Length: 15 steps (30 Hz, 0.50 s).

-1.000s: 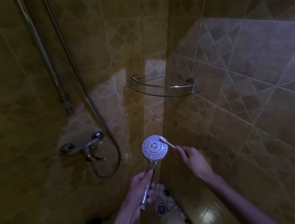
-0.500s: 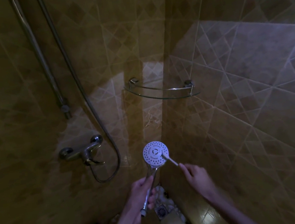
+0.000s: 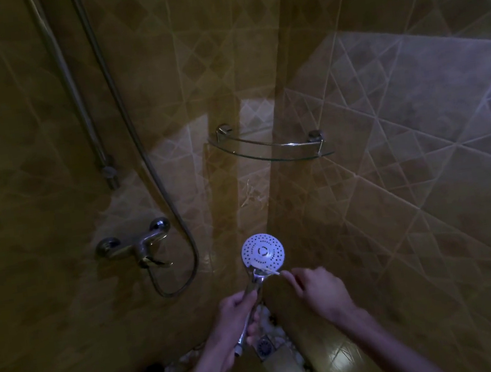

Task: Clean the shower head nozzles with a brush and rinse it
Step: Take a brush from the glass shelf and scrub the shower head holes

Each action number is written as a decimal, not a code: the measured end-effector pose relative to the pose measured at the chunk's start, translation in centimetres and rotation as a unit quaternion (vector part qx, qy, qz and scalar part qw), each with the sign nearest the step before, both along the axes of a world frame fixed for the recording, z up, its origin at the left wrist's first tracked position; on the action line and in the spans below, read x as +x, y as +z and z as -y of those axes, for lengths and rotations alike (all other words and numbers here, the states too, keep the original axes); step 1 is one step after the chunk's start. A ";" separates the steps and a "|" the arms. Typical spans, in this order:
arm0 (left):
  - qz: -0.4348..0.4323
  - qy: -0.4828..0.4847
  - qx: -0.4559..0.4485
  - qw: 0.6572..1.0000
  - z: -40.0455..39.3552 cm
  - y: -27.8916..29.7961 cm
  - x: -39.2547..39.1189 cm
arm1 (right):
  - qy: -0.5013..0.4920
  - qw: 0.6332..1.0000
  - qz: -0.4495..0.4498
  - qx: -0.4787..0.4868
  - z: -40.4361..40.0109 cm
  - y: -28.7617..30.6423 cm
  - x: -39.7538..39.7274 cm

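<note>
From my remote feed, the right hand (image 3: 322, 290) is motion-blurred, its grip on the thin brush (image 3: 269, 272) unreadable, bristles too small to see. The left hand (image 3: 236, 319) hides part of the shower head (image 3: 263, 252) handle; both forearms run off the bottom edge.

The shower head (image 3: 263, 253) is sitting below the corner shelf (image 3: 271, 150). The tap (image 3: 138, 243) is lying to its left, the hose (image 3: 155, 179) is hanging between them, and the floor drain (image 3: 264, 346) is lying under it.
</note>
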<state>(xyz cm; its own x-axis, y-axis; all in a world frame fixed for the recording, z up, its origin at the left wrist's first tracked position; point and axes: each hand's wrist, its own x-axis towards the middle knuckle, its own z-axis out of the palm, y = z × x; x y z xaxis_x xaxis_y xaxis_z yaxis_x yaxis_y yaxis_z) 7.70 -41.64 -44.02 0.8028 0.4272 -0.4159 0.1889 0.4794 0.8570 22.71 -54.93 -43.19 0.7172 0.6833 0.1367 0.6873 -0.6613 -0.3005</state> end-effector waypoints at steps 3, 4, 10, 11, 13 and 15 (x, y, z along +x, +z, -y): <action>0.000 -0.001 0.006 1.000 0.1 -0.2 -0.3 | -0.003 0.999 -0.042 -0.019 -0.8 1.5 1.9; 0.002 -0.004 0.008 1.000 0.2 -0.2 -0.3 | -0.014 0.997 -0.069 -0.015 -1.2 2.6 2.7; 0.006 -0.006 0.042 0.999 0.2 -0.6 -0.2 | 0.013 0.999 -0.028 -0.035 -2.4 3.6 2.8; 0.001 -0.003 0.052 0.999 0.1 -0.9 -0.3 | 0.031 0.998 0.009 -0.060 -2.2 2.6 2.1; -0.010 0.002 0.065 0.998 0.1 -1.3 -0.5 | 0.067 0.993 0.055 -0.079 -1.9 1.3 0.8; -0.018 0.001 0.066 0.998 0.3 -1.6 -0.8 | 0.064 0.991 0.072 -0.089 -2.2 1.5 1.3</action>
